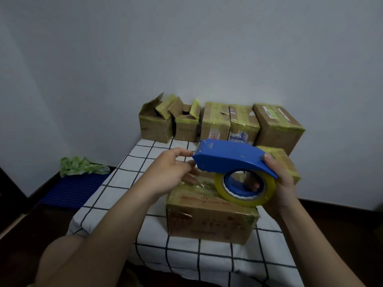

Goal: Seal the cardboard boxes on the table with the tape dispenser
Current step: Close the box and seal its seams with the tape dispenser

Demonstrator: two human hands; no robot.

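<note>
gripping the tape dispenser by its rear, 3 o'clock side, right hand curled round it, just over the near cardboard box. left hand at the 9 o'clock nose, pinch impossible to tell. probably light, rigid plastic; best held by the handle.

Crumpled green bag atop blue mat, beside white wall

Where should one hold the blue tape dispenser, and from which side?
Hold the tape dispenser at its rounded rear, coming from the right, as the right hand does: fingers fit through the open hub of the tape roll, and the cutter end on the left is free.
</note>
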